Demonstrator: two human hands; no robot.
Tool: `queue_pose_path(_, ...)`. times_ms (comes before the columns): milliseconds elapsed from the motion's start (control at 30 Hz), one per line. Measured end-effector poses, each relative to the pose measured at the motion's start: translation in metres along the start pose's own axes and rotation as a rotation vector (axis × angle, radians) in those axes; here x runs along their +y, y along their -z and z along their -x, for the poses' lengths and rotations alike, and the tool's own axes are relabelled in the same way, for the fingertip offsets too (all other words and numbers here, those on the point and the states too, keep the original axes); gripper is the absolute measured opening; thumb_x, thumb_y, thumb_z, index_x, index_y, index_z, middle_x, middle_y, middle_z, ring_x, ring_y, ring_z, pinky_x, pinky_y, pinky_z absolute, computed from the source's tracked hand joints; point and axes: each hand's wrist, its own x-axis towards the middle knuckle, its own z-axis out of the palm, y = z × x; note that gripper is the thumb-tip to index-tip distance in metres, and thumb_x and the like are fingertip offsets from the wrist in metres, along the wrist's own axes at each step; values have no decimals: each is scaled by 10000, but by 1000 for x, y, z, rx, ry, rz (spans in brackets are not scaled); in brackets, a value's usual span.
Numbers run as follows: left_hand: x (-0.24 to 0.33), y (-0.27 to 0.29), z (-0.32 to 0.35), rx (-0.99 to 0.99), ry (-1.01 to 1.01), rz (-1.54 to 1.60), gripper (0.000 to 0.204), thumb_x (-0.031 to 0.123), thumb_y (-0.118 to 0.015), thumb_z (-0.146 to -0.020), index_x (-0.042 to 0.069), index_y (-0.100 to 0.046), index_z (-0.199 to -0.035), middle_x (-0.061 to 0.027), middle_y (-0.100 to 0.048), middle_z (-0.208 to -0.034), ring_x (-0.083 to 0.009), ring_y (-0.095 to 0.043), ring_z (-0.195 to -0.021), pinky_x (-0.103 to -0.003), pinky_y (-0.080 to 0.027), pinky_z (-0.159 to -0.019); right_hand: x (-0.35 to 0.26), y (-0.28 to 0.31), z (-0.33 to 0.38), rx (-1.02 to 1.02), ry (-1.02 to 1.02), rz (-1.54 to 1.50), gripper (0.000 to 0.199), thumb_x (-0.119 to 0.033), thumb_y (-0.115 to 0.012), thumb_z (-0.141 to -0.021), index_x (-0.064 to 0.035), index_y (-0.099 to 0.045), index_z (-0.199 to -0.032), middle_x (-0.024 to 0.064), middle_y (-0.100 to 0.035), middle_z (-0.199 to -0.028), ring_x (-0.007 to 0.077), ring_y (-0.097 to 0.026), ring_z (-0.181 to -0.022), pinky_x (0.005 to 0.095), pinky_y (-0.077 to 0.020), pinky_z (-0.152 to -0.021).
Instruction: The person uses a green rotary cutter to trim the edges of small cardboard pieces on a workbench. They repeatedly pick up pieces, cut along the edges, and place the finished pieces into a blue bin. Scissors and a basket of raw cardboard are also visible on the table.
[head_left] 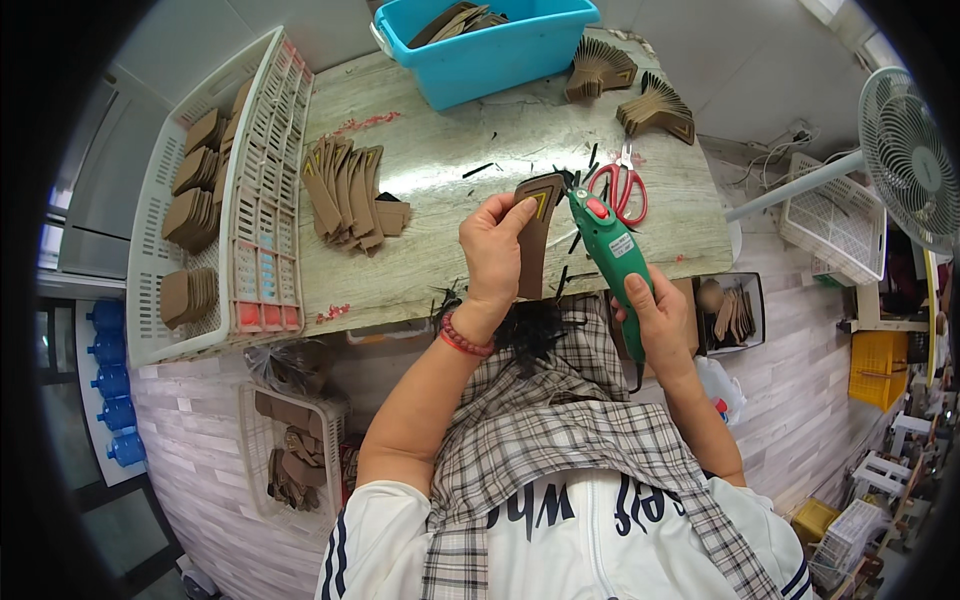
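My left hand pinches a brown curved piece with a dark upper edge and a yellow V-shaped mark. It is held up over the table's front edge. In my right hand is a pair of green electric scissors with a red button. Their dark head is at the piece's upper right corner; whether the blades touch it is too small to tell. Black scraps lie on the table around them, and a dark heap of scraps rests on my checked apron. Red-handled scissors lie just right of the tool.
Fanned brown pieces lie on the table at left, with more stacks at the far right. A blue tub stands at the back. A white crate borders the left side; a fan is at right.
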Motion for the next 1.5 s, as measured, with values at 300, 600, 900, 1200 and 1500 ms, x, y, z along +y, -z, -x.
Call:
queue_pose_path(300, 10, 13, -7, -87, -45, -140, 114, 68, -628, -890, -22, -677, -939, -2, -662, -813, -44, -560, -678, -200, -462, -614, 2, 1, 1, -9, 10, -21, 345, -320, -598, -949, 13, -608, -1042, 14, -564, -763, 68, -510, -627, 209, -420, -565)
queue_pose_path(600, 30, 27, -15, -211, -59, -304, 91, 70, -626, -896, -3, -666, -933, 11, -651, -828, -29, -548, -701, -174, -442, -634, 4, 10, 1, -93, 23, 50, 403, -366, -579, -950, 10, -594, -1096, 35, -591, -781, 72, -522, -638, 202, -433, -584)
queue_pose_path(900, 53, 38, -31, -336, -214, -558, 96, 63, -658, -835, -25, -665, -874, -18, -608, -763, -85, -536, -685, -228, -433, -632, 0, 23, -2, -156, 13, 168, 432, -382, -597, -935, 17, -596, -1101, 30, -590, -783, 80, -531, -648, 223, -444, -598)
queue_pose_path(1200, 80, 35, -34, -498, -172, -729, 117, 87, -669, -830, -28, -666, -849, -11, -582, -744, -86, -512, -667, -241, -416, -598, 3, 24, -3, -172, 70, 166, 355, -312, -640, -913, 7, -620, -1068, 2, -574, -726, 63, -525, -611, 227, -427, -563)
queue_pose_path(1500, 78, 28, -29, -575, 66, -765, 71, 61, -676, -819, -6, -665, -839, 27, -574, -710, -42, -488, -655, -215, -398, -580, -2, 18, -8, -205, 39, 165, 353, -313, -640, -912, 6, -625, -1064, -2, -565, -719, 61, -519, -613, 224, -421, -563)
